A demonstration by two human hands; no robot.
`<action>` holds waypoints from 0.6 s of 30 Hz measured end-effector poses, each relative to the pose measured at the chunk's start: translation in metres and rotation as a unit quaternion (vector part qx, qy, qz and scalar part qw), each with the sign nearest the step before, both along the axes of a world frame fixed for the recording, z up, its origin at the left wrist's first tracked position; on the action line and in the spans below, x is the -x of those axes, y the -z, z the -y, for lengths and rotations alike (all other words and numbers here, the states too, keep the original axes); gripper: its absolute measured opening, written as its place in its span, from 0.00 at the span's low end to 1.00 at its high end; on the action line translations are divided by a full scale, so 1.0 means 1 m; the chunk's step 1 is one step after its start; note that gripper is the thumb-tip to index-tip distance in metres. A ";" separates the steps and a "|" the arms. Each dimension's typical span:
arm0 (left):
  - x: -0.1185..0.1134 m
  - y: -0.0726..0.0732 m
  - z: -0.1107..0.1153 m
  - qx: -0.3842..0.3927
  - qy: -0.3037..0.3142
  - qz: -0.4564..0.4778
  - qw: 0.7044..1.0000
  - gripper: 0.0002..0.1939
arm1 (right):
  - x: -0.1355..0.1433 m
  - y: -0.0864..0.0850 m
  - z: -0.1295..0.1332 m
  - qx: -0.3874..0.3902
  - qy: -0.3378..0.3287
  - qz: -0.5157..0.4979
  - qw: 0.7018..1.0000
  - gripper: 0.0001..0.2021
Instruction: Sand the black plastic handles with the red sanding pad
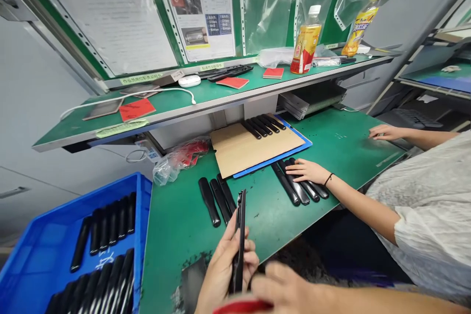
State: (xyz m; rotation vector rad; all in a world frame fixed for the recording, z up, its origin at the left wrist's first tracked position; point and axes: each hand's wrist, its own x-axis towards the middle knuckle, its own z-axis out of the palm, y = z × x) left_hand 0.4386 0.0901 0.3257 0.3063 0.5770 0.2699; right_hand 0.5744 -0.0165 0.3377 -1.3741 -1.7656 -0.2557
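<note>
My left hand is wrapped around a long black plastic part, which stands nearly upright with its narrow edge toward me. Close by on the right, my right hand is smeared by motion, its fingers curled near the part's lower end. Under those fingers a red thing shows at the bottom edge; its kind is unclear. Several similar black parts lie on the green table just beyond my left hand. A dark flat piece with black crumbs around it lies left of my wrist.
At left, a blue crate holds rows of black parts. A co-worker's hand rests on more parts at right; another hand lies farther back. Cardboard bears several parts. Overhead, a shelf carries red squares, a cable and bottles.
</note>
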 end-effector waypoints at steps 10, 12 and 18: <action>0.024 -0.017 0.004 -0.085 0.049 0.173 0.980 0.24 | -0.046 -0.001 0.005 0.172 0.118 -0.482 0.851 0.23; 0.020 -0.018 0.006 -0.105 0.053 0.170 0.978 0.27 | -0.031 0.002 0.011 0.157 0.054 -0.678 0.716 0.27; 0.015 -0.031 0.017 -0.222 0.014 -0.002 0.975 0.21 | -0.010 -0.001 0.019 0.074 -0.015 -0.737 0.672 0.23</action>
